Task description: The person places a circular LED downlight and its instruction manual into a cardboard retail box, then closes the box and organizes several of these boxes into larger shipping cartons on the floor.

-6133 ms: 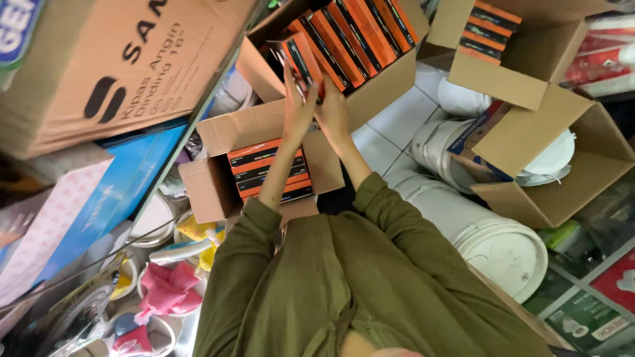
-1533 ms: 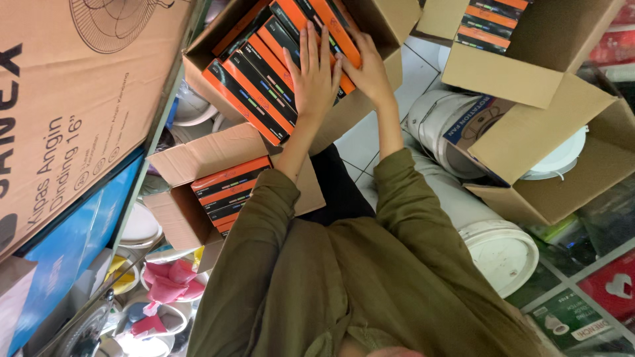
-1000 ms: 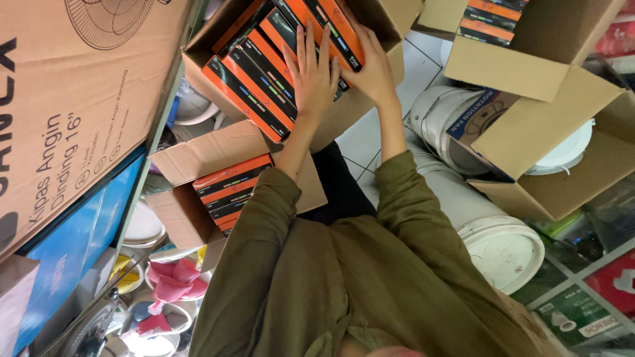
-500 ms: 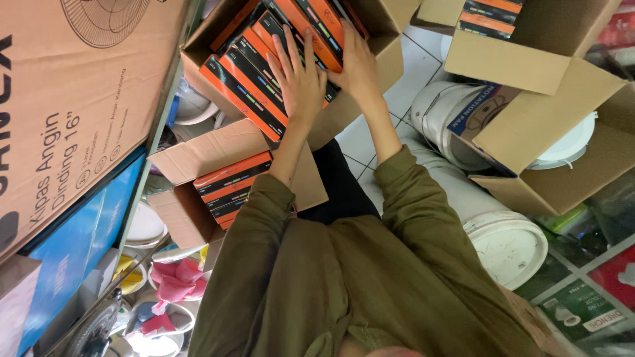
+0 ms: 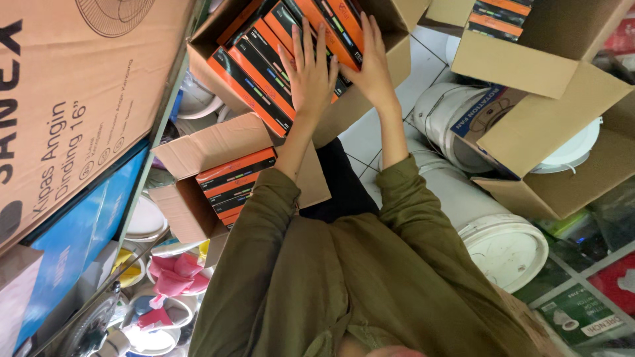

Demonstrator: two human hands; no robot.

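A large open cardboard carton [image 5: 360, 106] stands in front of me, packed tight with slim orange-and-black boxes [image 5: 261, 63] set on edge. My left hand [image 5: 311, 73] lies flat on top of these boxes with its fingers spread. My right hand [image 5: 374, 63] rests beside it on the same row, close to the carton's right wall, with its fingers also apart. Neither hand grips a box. Below and to the left, a smaller open carton [image 5: 188, 211] holds a stack of the same orange-and-black boxes [image 5: 235, 178]. My olive-green sleeves fill the lower middle of the view.
A big brown fan carton [image 5: 66, 99] and a blue box [image 5: 73, 244] stand at left. White buckets [image 5: 503, 238] lie at right under more open cartons [image 5: 549, 152]; one carton [image 5: 509, 63] holds more orange boxes. Pink and white wares [image 5: 175, 281] clutter the lower left.
Six seconds ago both hands were at the large carton around one slim box. Over the last second they have stayed flat on the packed row, and the left hand has slid a little left.
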